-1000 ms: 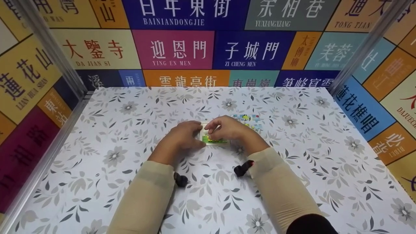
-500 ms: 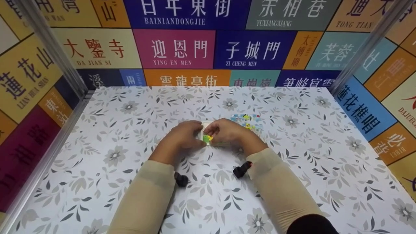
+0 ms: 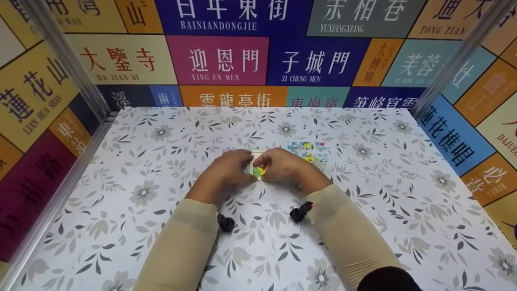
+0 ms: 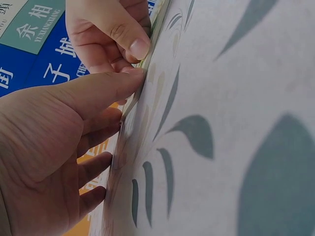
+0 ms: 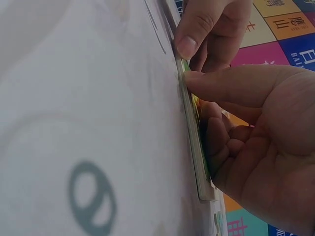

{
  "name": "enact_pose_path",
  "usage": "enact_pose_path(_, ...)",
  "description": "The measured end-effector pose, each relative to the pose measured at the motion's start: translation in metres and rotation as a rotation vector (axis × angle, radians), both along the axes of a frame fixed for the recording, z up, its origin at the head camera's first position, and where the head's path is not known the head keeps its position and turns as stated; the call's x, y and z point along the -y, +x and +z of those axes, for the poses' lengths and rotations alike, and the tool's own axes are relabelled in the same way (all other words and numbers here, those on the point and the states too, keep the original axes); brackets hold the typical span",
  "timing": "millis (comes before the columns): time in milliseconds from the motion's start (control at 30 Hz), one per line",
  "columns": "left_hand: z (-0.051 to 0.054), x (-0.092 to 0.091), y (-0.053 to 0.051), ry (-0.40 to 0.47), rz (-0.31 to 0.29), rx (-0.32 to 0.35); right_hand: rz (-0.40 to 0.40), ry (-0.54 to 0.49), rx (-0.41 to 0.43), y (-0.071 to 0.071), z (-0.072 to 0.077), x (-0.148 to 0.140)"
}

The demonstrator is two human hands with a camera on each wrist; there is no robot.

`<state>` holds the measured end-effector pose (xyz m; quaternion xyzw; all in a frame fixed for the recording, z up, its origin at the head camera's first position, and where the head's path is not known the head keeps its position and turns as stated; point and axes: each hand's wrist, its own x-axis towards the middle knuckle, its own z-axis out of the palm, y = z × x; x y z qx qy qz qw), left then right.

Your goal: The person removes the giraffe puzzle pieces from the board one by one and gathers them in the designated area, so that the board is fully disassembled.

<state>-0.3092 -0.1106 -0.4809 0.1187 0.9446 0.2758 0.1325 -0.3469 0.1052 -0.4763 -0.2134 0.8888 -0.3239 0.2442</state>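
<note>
A small jigsaw puzzle board [image 3: 257,154] with a pale frame lies flat on the table, green and yellow picture parts showing at its near left. My left hand [image 3: 227,167] holds the board's left end, thumb at the near edge and fingers toward the far edge. Over the board's right part, my right hand [image 3: 282,163] has its fingers curled at a yellow and green puzzle piece [image 3: 261,171]. In the right wrist view, the right thumb lies at the board's edge [image 5: 196,162], close to the left thumb. My right hand hides much of the board.
Several loose blue and yellow puzzle pieces [image 3: 307,146] lie beyond my right hand. The table [image 3: 258,246] has a white cover with a grey leaf and flower print. Panels with large lettering [image 3: 218,60] stand along the back and both sides.
My right hand has come down and a little toward me over the board, covering more of the green strip. The left hand keeps its place at the board's left end.
</note>
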Motion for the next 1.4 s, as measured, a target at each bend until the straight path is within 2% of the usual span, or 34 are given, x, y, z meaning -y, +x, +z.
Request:
enact_pose_path(200,0.0016,-0.0007,0.0003,-0.023,-0.03,-0.024,-0.004,0.016,-0.018,0.0012,0.0,0.0013)
enact_pose_path(733,-0.0023,-0.0013,-0.0009,0.003,-0.011,-0.023,-0.002,0.01,-0.026,0.0006,-0.0012,0.0022)
enact_pose_path(933,-0.0026,-0.0006,-0.0016,0.004,-0.027,-0.044,-0.02,0.013,-0.023,0.0027,0.0,0.0031)
enact_pose_path(1200,-0.0017,0.0004,-0.0029,-0.035,-0.04,-0.026,0.003,0.001,-0.061,0.0031,0.0002,0.0023)
enact_pose_path(1400,-0.0017,0.0005,-0.0035,-0.044,-0.042,-0.028,-0.01,0.008,-0.047,0.0036,0.0022,0.0001)
